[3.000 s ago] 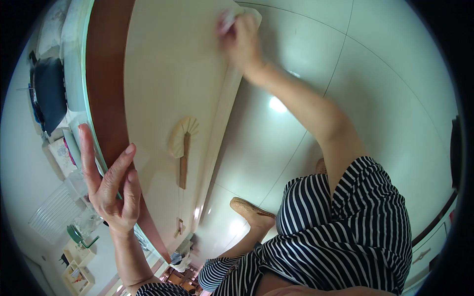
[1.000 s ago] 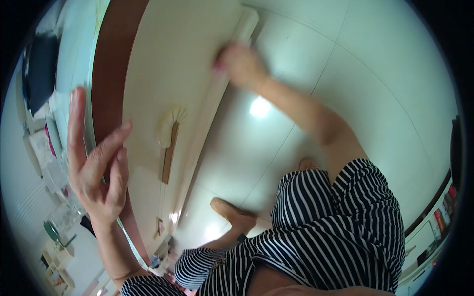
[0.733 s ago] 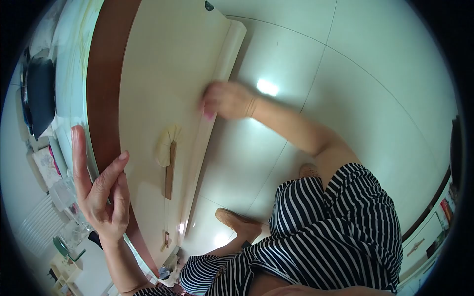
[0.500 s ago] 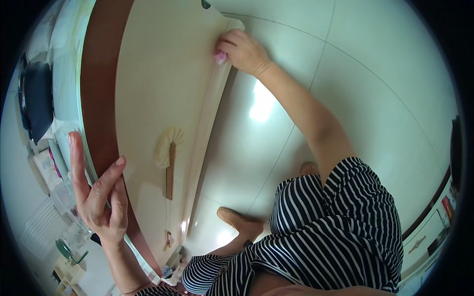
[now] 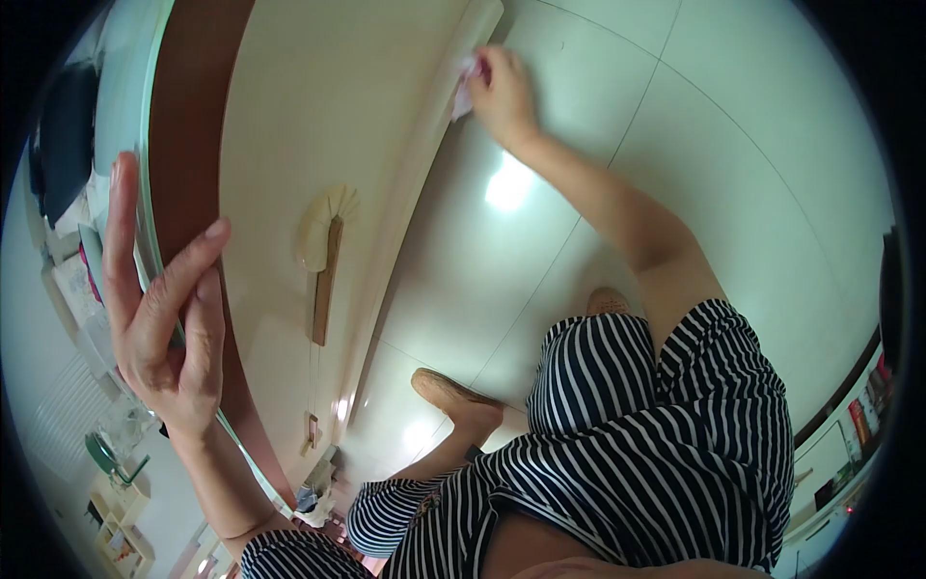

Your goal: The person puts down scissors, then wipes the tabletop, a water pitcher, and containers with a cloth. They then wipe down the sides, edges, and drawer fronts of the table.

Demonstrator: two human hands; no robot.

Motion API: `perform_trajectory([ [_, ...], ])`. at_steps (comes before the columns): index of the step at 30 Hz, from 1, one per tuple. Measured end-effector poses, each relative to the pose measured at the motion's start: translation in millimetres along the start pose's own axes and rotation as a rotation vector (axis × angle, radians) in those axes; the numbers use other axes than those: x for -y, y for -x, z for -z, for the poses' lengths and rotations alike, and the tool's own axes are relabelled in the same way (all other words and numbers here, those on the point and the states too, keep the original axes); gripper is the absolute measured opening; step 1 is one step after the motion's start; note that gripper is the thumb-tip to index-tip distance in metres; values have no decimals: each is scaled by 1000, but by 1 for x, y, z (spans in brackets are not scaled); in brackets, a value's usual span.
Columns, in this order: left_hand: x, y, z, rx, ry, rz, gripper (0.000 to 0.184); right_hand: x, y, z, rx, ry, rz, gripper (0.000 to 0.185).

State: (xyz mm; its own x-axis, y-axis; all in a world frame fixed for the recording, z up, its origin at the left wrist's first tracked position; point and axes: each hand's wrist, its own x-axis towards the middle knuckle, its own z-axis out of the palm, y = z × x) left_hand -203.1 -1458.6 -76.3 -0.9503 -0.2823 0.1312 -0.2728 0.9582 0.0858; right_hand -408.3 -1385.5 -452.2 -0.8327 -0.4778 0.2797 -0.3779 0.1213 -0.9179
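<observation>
My right hand (image 5: pixel 507 101) is closed on a crumpled pink cloth (image 5: pixel 464 96), which lies against the ledge (image 5: pixel 405 207) along the bottom of a cream cabinet front (image 5: pixel 289 116). At the left, my left hand (image 5: pixel 172 343) has its fingers stretched out and holds nothing. It is at the glass top's edge (image 5: pixel 147 154) and the brown band (image 5: pixel 189 125) below; whether the palm presses on them I cannot tell. Between my hands, the cabinet front carries a wooden handle (image 5: pixel 326 285) with a pale fan-shaped ornament (image 5: pixel 313 232).
Glossy floor tiles (image 5: pixel 569 232) spread beside the cabinet, with my tan shoe (image 5: pixel 449 394) near its base. A dark object (image 5: pixel 69 145) stands on the glass top. More furniture (image 5: pixel 839 463) is at the lower right, and shelves (image 5: pixel 123 536) at the lower left.
My right hand has moved with the pink cloth from the cabinet front's edge outward along the bottom ledge. More of the cloth shows. The view has shifted, and my left hand appears higher and farther left.
</observation>
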Motion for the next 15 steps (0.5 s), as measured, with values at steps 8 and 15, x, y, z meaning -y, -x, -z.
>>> perform_trajectory([
  [8,6,-3,-5,-8,67,-78,24,14,-36,-8,-184,57,-2,14],
  [15,7,0,-9,-12,132,-17,24,82,106,-6,959,-471,-592,27],
])
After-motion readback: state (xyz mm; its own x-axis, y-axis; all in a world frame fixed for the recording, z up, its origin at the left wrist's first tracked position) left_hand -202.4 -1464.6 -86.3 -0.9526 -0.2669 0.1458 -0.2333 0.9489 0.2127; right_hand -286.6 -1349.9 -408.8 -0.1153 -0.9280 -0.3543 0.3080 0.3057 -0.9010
